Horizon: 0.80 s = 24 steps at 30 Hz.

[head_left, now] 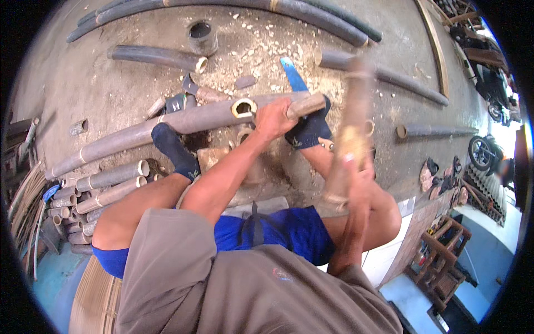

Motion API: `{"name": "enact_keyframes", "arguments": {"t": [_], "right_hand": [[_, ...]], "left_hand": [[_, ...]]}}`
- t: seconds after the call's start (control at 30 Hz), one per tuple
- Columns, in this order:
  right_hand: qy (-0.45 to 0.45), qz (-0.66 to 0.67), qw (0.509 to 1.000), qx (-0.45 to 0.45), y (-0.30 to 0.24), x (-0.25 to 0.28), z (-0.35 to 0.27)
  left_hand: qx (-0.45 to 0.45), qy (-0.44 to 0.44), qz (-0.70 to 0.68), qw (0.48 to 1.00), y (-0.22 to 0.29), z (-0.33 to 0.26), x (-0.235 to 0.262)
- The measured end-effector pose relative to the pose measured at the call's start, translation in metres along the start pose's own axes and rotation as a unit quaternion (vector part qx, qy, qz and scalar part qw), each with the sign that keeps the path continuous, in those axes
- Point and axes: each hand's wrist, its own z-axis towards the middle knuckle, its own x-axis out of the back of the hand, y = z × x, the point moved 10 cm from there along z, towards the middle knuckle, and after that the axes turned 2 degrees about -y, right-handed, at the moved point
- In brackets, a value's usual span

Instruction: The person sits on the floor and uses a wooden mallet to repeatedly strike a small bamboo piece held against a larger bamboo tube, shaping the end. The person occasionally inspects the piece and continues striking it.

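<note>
Two hands busy: left hand (273, 118) grips blade handle (305, 104), right hand (356, 178) grips wooden mallet (351, 128); bamboo pole (167, 125) underfoot.

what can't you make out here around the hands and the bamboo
Head view only:
- Wooden club in the right hand: motion-blurred, shape unclear.
- Blue blade: lower part hidden behind the left hand.
- Bamboo pole: where the blade meets it is covered by that hand.
</note>
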Motion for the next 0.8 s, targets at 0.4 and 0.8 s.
{"name": "enact_keyframes", "arguments": {"t": [0.4, 0.8], "right_hand": [[-0.015, 0.167, 0.985, -0.031, 0.007, 0.016, 0.007], [-0.036, 0.116, 0.992, 0.03, -0.033, -0.037, -0.011]], "left_hand": [[-0.018, 0.01, 0.044, 0.999, 0.005, 0.001, 0.006], [0.088, 0.409, -0.445, 0.792, -0.047, -0.054, 0.162]]}}
